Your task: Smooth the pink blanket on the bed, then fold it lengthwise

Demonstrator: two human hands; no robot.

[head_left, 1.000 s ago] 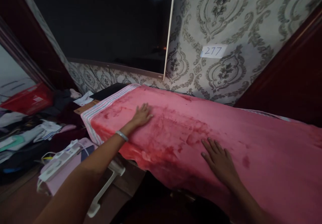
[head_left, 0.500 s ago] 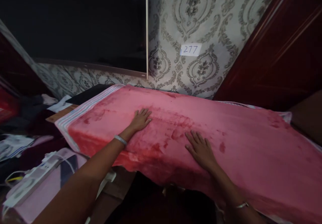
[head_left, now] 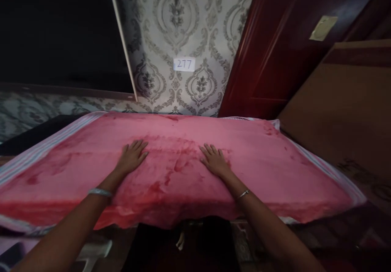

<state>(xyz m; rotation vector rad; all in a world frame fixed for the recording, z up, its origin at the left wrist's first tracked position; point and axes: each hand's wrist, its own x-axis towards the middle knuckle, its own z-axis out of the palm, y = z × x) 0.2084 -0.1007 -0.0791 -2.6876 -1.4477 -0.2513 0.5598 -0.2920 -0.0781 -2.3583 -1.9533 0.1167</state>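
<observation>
A pink plush blanket (head_left: 171, 125) with striped borders at both ends is spread over a long table and hangs over the front edge. Darker red patches mark its brushed pile, mostly around the middle. On the left part of the cloth my left hand (head_left: 132, 157) lies flat, palm down, fingers spread. My right hand (head_left: 214, 160) rests the same way to the right of the middle, fingers apart. Neither hand grips the fabric. Each wrist wears a bracelet.
A large dark television (head_left: 61, 40) hangs at the back left. A paper label reading 277 (head_left: 184, 64) is stuck on the patterned wallpaper. A dark red door (head_left: 259, 52) and a big cardboard box (head_left: 345, 113) stand at the right. A black flat object (head_left: 39, 127) lies behind the left end.
The view has swung to the right, bringing the cardboard box and the blanket's right end into sight. My right hand has moved farther back on the blanket; both hands stay flat.
</observation>
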